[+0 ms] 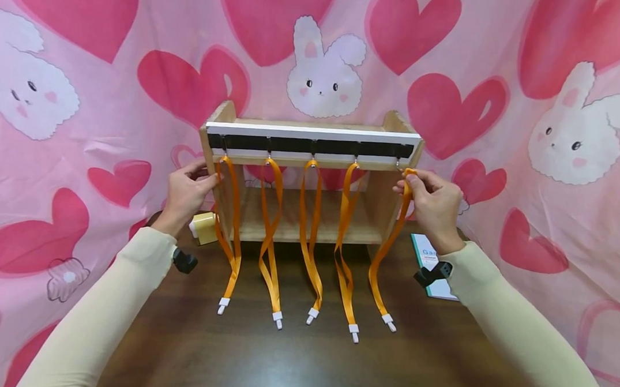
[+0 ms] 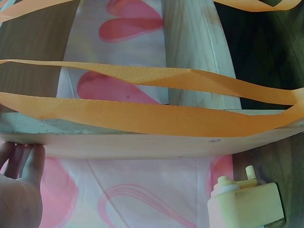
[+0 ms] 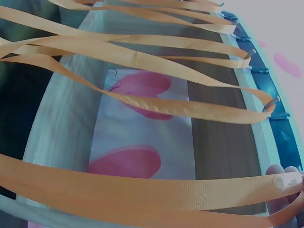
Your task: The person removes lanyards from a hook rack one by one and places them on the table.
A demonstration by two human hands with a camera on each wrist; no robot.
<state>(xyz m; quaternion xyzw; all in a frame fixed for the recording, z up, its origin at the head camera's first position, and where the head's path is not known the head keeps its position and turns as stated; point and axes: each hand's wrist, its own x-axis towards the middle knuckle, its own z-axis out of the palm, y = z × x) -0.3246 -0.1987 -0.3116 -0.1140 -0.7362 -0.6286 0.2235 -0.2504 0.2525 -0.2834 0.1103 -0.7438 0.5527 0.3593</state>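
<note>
Several orange lanyards with white clips hang from metal hooks along the front rail (image 1: 312, 131) of a small wooden shelf (image 1: 311, 216). My right hand (image 1: 435, 202) pinches the top of the rightmost lanyard (image 1: 382, 254) between thumb and fingers, just below the last hook (image 1: 398, 162). In the right wrist view the fingers (image 3: 280, 185) show at the right edge, beside that lanyard's loop. My left hand (image 1: 185, 193) touches the shelf's left side board, next to the leftmost lanyard (image 1: 234, 249). Its fingertips rest on the board's outer face in the left wrist view; the thumb is hidden there.
A pale yellow bottle-shaped object (image 1: 205, 228) stands left of the shelf on the dark wooden table (image 1: 296, 361). To the right lies a white and teal box or booklet (image 1: 432, 266), partly behind my right wrist. A pink cloth with hearts and rabbits (image 1: 325, 54) surrounds the table.
</note>
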